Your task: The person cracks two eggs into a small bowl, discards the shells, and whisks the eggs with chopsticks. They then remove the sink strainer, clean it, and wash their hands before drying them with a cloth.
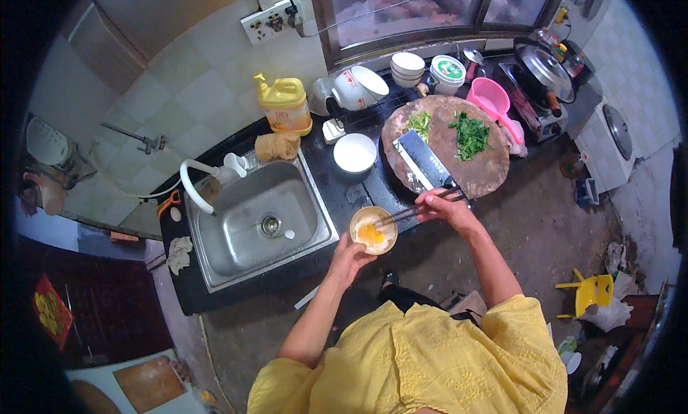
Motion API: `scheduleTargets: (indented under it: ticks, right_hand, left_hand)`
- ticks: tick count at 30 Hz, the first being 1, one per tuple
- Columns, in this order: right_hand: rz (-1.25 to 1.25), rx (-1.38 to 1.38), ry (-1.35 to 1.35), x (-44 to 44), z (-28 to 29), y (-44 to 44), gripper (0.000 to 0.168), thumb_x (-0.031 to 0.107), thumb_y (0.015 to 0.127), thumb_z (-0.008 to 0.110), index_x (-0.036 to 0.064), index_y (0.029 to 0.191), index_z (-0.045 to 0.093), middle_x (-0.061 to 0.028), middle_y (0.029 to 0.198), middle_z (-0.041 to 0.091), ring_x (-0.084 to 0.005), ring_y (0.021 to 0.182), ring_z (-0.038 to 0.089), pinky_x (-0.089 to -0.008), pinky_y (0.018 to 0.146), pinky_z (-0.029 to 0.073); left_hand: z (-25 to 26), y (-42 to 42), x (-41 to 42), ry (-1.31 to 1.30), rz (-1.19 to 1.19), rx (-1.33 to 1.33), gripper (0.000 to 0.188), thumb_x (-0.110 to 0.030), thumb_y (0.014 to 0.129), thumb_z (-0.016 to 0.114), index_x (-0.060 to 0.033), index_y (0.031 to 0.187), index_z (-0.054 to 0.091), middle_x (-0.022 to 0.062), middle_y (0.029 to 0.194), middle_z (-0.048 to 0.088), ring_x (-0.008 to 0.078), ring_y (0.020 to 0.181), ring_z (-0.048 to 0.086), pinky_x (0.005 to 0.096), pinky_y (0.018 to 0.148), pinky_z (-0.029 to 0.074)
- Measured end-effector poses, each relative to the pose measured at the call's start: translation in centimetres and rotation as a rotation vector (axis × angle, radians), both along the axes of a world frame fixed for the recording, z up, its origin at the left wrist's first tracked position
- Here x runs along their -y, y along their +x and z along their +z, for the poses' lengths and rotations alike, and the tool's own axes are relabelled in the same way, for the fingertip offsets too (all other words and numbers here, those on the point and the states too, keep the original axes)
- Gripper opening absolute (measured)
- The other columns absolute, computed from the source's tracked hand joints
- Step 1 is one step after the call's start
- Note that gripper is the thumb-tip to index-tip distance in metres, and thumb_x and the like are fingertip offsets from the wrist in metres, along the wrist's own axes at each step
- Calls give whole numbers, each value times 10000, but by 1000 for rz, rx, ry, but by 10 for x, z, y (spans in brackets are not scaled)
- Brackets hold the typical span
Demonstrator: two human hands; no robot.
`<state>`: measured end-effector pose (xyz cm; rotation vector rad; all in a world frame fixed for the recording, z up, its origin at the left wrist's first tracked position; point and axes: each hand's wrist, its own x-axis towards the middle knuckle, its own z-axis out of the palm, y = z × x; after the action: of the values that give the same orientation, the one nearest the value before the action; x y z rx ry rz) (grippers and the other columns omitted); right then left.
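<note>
My left hand [348, 259] holds a small bowl [395, 234] by its lower left rim, near the counter's front edge. Inside the bowl is egg [370, 233] with orange-yellow yolk over a pale content. A pair of dark chopsticks [404, 214] is in my right hand [442, 207], their tips in the bowl. Just beyond that hand a cleaver [424, 158] lies on a round chopping board [446, 172]. Chopped dark green leaves [472, 136] and a pale green chopped heap [418, 125] rest on the same board. A white bowl [355, 152] stands left of it.
On the left is a steel sink [258, 199] with a white faucet [188, 185]. A yellow jug [285, 105] and stacked bowls [407, 69] stand along the back. To the right are a pink dipper [488, 95] and a stove [529, 102] bearing a lidded pan [543, 67].
</note>
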<state>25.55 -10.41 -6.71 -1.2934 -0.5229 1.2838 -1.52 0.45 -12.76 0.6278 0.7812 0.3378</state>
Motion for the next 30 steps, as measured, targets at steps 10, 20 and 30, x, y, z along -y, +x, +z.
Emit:
scheduleTargets:
  ticks: [10,20,30]
  right_hand:
    - [113,57,-36,1,-7,4,259,242,931,607,5,1008,675,-86,951,663,-214,812,676,-338,758,574]
    - [116,67,-55,6,-7,7,243,234,917,632,12,1005,679,-92,932,664,-211,828,671,-337,755,576]
    - [65,44,-26,10,2,8,225,210,925,620,5,985,687,-93,903,672,-214,791,677,-348,743,584]
  left_hand:
    - [-3,-5,5,-19,18,-12,585,9,837,505,-66,1387,320,171,1320,489,350,1159,565,492,918,534]
    - [-6,-4,10,-29,24,21,596,4,835,513,-71,1391,311,170,1304,493,353,1148,572,493,933,526]
    - [-2,-3,14,-8,23,53,622,-27,803,547,-67,1378,313,179,1273,512,317,1065,612,426,853,552]
